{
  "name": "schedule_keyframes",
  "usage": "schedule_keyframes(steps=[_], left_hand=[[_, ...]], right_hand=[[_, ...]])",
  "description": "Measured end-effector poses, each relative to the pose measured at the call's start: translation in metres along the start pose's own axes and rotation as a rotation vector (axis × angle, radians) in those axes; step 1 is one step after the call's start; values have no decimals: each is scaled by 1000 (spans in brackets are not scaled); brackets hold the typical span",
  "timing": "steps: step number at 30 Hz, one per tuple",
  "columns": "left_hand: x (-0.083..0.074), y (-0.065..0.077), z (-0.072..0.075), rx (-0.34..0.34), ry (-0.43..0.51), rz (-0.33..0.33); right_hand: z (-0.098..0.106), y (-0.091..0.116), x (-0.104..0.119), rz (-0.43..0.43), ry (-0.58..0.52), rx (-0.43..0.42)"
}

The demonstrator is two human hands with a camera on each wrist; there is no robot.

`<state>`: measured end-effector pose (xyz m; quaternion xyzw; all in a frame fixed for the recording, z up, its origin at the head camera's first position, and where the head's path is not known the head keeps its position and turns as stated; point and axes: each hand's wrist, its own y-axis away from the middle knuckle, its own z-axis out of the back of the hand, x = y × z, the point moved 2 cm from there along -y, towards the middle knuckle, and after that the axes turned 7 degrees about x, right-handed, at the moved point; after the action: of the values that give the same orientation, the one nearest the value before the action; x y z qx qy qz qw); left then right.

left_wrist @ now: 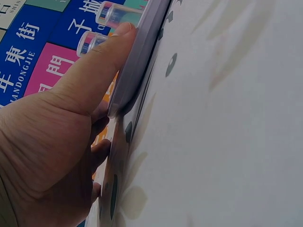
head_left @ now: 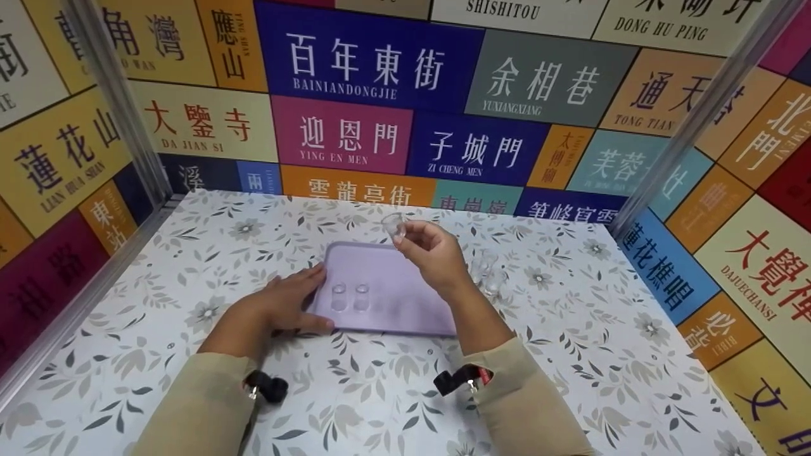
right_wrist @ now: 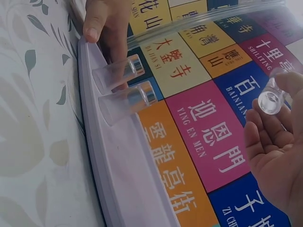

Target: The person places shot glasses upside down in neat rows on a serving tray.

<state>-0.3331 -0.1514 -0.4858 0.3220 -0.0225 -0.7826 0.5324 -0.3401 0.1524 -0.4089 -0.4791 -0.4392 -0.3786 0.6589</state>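
A lilac tray point(head_left: 405, 304) lies on the table, with two clear shot glasses standing side by side toward its left end. One is the left shot glass point(head_left: 339, 297), the other the right shot glass point(head_left: 362, 297). My left hand point(head_left: 288, 301) rests at the tray's near left corner, its thumb point(left_wrist: 106, 59) straight against the front rim and its fingers along the left side. Above the tray's far edge, my right hand point(head_left: 434, 256) pinches another clear shot glass point(right_wrist: 271, 101) between thumb and fingers. My right forearm hides the tray's right end.
Several more clear glasses point(head_left: 491, 278) stand close together on the table to the right of the tray, partly behind my right wrist. A leaf-patterned cloth point(head_left: 355, 392) covers the table. Panels with street names point(head_left: 367, 57) rise at the back and both sides.
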Motion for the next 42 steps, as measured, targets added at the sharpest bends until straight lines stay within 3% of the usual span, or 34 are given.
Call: schedule_keyframes(steps=[8,20,29,34,42], left_hand=[[0,0,0,-25,-48,-27],[1,-3,-1,-13,-42,-10],[0,-1,-1,-11,-33,-3],[0,-1,0,-19,-35,-19],[1,-1,-1,-21,-31,-19]], right_hand=[[-1,5,-3,7,50,62],[0,7,-20,-18,73,76],[-4,6,-34,-139,76,110],[-6,8,-42,-206,175,169],[-11,11,-50,-241,259,275]])
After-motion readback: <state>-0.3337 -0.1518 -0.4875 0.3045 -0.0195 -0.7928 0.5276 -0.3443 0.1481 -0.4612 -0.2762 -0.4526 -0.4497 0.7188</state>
